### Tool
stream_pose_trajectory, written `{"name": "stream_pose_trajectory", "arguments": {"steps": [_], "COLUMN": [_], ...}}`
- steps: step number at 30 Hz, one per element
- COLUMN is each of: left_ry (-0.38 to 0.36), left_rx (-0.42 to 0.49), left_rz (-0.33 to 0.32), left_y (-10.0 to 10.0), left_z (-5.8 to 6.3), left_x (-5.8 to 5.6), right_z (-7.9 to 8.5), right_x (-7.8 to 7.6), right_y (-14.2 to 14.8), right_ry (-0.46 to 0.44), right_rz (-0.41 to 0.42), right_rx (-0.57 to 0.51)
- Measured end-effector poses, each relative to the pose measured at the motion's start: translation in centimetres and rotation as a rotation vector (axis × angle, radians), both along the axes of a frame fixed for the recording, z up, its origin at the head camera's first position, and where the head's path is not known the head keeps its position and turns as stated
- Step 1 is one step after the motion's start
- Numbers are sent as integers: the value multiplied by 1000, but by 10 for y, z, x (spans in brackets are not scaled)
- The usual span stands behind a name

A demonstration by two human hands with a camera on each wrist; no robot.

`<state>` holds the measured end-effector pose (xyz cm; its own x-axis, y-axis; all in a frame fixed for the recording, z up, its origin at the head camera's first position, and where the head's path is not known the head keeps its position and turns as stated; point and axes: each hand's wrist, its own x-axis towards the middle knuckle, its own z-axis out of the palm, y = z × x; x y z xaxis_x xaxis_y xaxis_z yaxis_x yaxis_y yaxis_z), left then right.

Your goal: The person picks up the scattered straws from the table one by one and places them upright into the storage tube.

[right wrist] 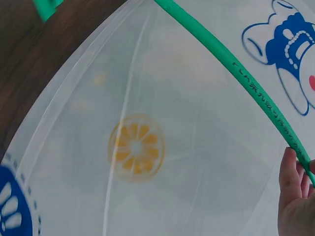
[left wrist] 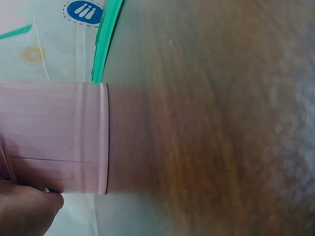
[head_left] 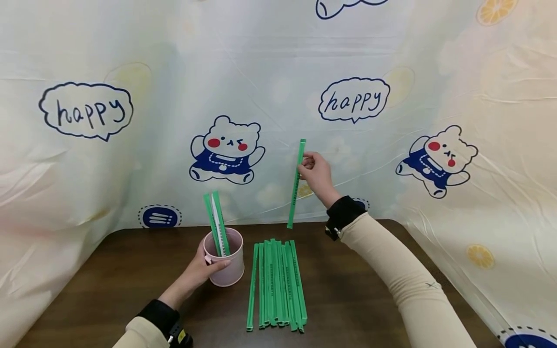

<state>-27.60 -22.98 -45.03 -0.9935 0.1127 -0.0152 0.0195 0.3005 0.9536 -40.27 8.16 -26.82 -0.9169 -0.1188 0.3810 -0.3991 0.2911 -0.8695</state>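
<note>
My right hand (head_left: 318,175) pinches a long, thin green wrapped stick (head_left: 295,197) near its upper part, up in front of the backdrop. Dark printing runs along that stick, which is nearly upright; the right wrist view shows the fingers (right wrist: 290,177) at one end of it. My left hand (head_left: 197,271) grips a pink cup (head_left: 229,272) from its left side, thumb across the front. A few similar sticks (head_left: 216,223) lean inside the cup, one showing a white side. To the cup's right, several green sticks (head_left: 278,285) lie side by side on the table.
A dark brown wooden table (head_left: 357,299) carries everything. Behind it hangs a pale backdrop (head_left: 278,63) printed with bears, orange slices and the word "happy". It reaches down to the table's back edge and along both sides.
</note>
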Motion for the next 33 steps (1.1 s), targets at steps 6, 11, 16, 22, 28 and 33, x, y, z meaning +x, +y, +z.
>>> {"name": "stream_pose_trajectory", "arguments": {"steps": [6, 11, 16, 22, 28, 33], "left_ry": [10, 9, 12, 10, 17, 10], "left_rx": [-18, -13, -9, -11, -5, -10], "left_rz": [-9, -11, -10, -4, -8, -5], "left_y": [0, 0, 0, 1, 1, 0], "left_z": [1, 0, 1, 1, -1, -2], "left_x": [-1, 1, 1, 1, 1, 1], "right_z": [1, 2, -5, -13, -6, 5], "right_x": [-1, 6, 14, 20, 23, 25], "right_y": [-35, -64, -84, -97, -103, -108], "right_ry": [3, -22, -54, -50, 43, 57], "right_rz": [20, 61, 109, 140, 119, 141], "right_rx": [-130, -165, -186, -159, -62, -92]}}
